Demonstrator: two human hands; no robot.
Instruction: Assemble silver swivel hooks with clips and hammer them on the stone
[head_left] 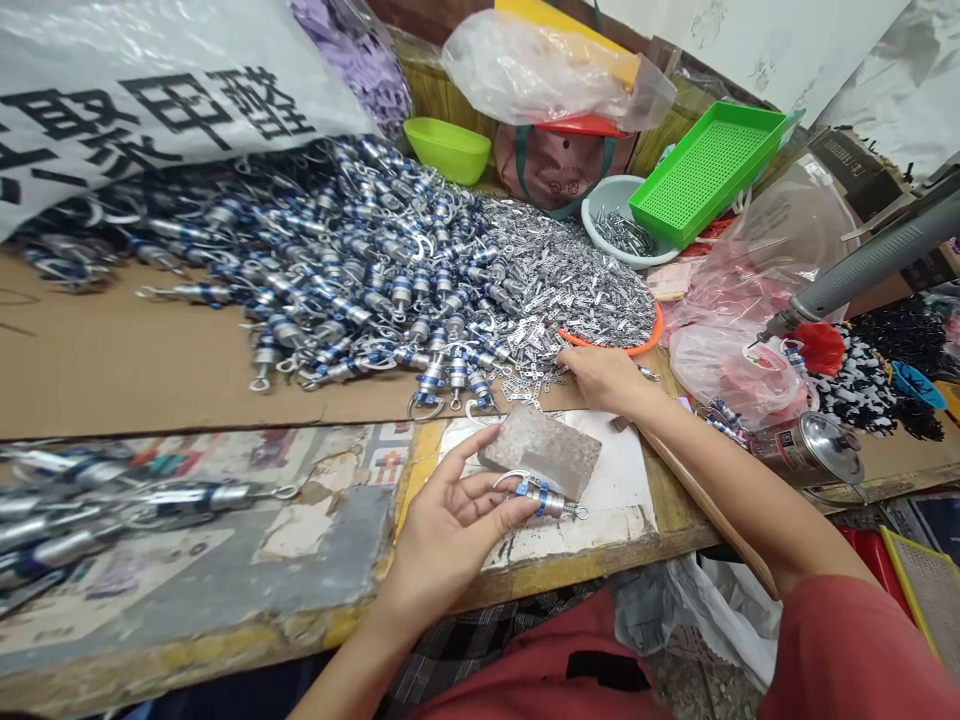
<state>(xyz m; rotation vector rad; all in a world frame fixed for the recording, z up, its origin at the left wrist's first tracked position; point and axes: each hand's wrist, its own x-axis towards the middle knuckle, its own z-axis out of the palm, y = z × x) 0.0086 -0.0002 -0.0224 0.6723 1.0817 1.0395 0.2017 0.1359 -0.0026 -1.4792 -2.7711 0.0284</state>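
Note:
Between the thumb and fingers of my left hand is a small silver and blue metal assembly with a curved hook and an end ring. Just behind it a grey rectangular block lies on a white sheet. My right hand reaches to the near edge of a heap of small flat metal plates; its fingertips are pressed together there, and what they hold is too small to make out. Many finished-looking silver and blue assemblies are piled to the left of the plates.
A grey power screwdriver hangs at the right, above plastic bags and a metal can. Behind stand a green tray, a pale bowl and a lime bowl. More assemblies lie at the near left.

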